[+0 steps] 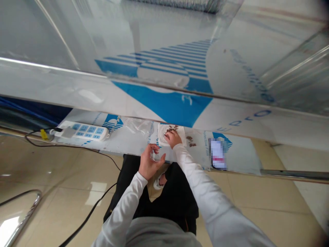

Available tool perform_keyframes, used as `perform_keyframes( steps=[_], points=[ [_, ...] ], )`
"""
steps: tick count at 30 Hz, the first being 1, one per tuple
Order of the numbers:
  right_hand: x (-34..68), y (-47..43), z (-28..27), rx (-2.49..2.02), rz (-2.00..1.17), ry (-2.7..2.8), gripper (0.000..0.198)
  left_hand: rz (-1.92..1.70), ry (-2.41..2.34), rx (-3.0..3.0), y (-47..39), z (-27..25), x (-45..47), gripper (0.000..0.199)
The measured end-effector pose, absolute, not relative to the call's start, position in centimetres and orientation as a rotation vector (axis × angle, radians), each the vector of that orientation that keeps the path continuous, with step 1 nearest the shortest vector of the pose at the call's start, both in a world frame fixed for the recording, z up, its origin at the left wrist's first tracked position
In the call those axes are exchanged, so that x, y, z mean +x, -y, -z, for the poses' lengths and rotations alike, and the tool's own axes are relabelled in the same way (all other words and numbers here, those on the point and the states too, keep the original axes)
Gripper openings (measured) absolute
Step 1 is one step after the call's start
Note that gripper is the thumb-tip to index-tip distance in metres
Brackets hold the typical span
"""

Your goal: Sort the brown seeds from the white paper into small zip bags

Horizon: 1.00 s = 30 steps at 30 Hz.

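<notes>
My right hand (173, 138) reaches over a white sheet (164, 141), perhaps tissue or paper, on the narrow ledge. Its fingertips are bent together among small dark brown pieces (171, 129); whether one is pinched is too small to tell. More brown pieces (190, 141) lie just right of the sheet. At the ledge's front edge, my left hand (150, 162) is held with fingers curved and thumb apart. Nothing certain shows between them, though a faint clear patch sits in the gap. Crumpled clear plastic (137, 126) lies beyond the left hand.
A white power strip (88, 132) with blue sockets and a black cable (74, 146) occupies the ledge's left end. A phone (218, 154) rests toward the right. Above the ledge, a large film-covered panel (167, 99) overhangs close to my hands. A metal tube frame (28, 212) stands at lower left.
</notes>
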State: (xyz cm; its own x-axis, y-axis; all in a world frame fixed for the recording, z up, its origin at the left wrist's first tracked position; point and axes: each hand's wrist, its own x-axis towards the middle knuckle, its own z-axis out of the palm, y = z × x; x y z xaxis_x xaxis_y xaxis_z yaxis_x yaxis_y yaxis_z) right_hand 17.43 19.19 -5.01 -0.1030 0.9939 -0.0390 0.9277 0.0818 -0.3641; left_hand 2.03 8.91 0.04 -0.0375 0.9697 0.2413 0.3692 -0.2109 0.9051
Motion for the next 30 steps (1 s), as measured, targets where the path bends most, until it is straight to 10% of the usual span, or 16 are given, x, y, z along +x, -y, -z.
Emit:
perform_keyframes(
  steps=[30],
  points=[
    [18.7, -18.8, 6.0, -2.095, -0.209, 2.126, 0.016, -1.259, -1.473, 1.581, -9.2, -0.1, 1.1, 0.025]
  ],
)
